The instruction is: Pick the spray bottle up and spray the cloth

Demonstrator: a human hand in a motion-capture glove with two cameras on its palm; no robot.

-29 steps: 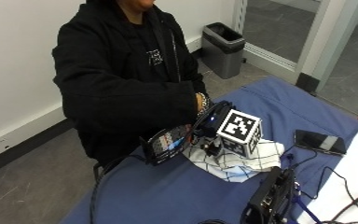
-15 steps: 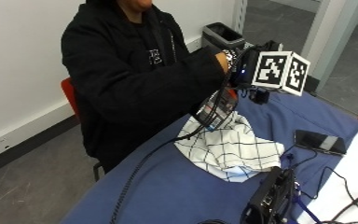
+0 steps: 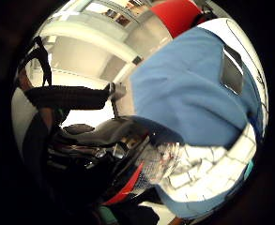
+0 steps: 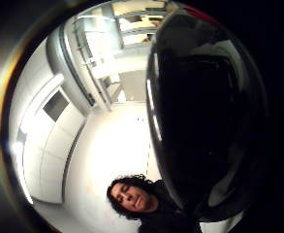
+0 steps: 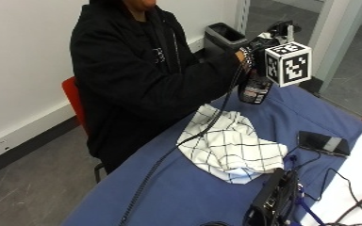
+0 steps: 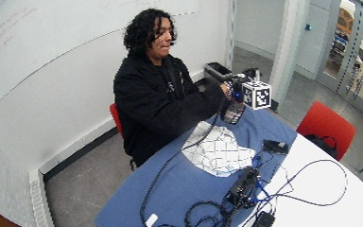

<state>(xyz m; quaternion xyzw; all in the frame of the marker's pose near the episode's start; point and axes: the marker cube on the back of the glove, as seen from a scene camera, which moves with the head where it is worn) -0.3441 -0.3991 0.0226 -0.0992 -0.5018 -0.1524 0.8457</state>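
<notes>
Risk lies in aim: the gloved right hand [image 5: 251,52] grips the spray bottle [image 5: 256,87] raised well above the checked cloth [image 5: 228,143], which lies crumpled on the blue table [image 5: 168,188]. Spray fired from there could miss and wet the phone [image 5: 322,142] at right.

Landmark = cloth [image 5: 231,147], lying on the desk [image 5: 187,197]. Spray bottle [image 5: 256,89] is in the air beyond the cloth, over the desk's far end, gripped in the right hand [image 5: 251,49]. Phone [image 5: 323,142] lies on the desk right of the cloth, apart from it. Black box [image 5: 275,200] with cables sits on the desk just near-side of the cloth. Person sits left of the cloth, bin [image 5: 225,37] on the floor behind.
</notes>
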